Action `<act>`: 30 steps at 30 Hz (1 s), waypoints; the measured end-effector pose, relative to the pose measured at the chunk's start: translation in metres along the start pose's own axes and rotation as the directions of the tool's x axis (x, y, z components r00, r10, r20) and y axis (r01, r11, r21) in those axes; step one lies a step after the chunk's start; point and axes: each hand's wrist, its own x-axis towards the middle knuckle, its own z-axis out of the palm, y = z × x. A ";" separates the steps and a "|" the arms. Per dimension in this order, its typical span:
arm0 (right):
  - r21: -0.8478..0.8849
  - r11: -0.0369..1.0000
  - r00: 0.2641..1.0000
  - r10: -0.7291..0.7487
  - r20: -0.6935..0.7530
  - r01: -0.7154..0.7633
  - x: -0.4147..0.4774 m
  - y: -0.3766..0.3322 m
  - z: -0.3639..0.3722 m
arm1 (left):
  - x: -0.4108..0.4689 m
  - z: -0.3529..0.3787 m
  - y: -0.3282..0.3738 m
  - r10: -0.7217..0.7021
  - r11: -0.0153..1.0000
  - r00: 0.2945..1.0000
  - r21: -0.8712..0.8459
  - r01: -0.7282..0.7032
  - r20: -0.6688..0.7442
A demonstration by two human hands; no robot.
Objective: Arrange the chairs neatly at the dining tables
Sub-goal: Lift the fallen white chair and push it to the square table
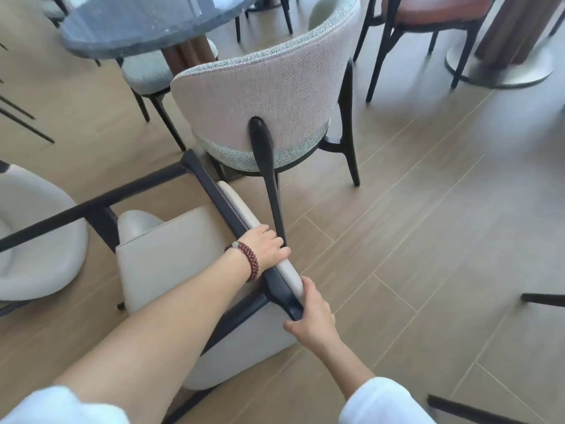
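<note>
A beige leather armchair (pixel 171 264) with a black frame stands in front of me, its padded armrest running from upper left to lower right. My left hand (pixel 269 249), with a red bead bracelet at the wrist, grips the middle of that armrest. My right hand (pixel 312 319) grips the armrest's near end at the frame corner. Just beyond stands a fabric-backed chair (pixel 275 99) with black legs, facing the round dark stone table (pixel 146 22) at the upper left. Its rear leg almost touches the armrest by my left hand.
A grey-seated chair (pixel 149 78) is tucked under the round table. A second beige armchair (pixel 36 240) is at the left edge. A brown-seated chair (pixel 434 13) and a table pedestal base (pixel 501 68) are at the upper right. Wood-look floor (pixel 428 209) lies open to the right.
</note>
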 end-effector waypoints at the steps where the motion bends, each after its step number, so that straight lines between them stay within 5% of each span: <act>1: -0.029 1.000 1.000 0.006 -0.027 -0.007 0.002 0.000 0.006 | 0.000 0.001 -0.001 0.004 1.000 1.000 -0.001 -0.004 -0.009; 5: -0.020 1.000 0.993 -0.012 -0.113 0.010 0.006 -0.001 0.014 | -0.004 -0.007 0.001 0.008 1.000 1.000 -0.020 -0.007 0.011; 17: -0.284 0.950 0.990 -0.140 -0.015 0.130 -0.062 -0.052 0.015 | -0.093 -0.016 -0.016 0.017 1.000 1.000 -0.023 -0.017 0.004; 24: -0.451 0.827 0.937 -0.342 0.071 0.336 -0.119 -0.150 0.018 | -0.217 -0.016 -0.069 -0.129 0.989 0.991 -0.084 0.125 -0.039; 30: -0.574 0.607 0.821 -0.522 0.233 0.549 -0.181 -0.240 0.045 | -0.353 0.001 -0.092 -0.275 0.951 0.961 -0.163 0.264 -0.043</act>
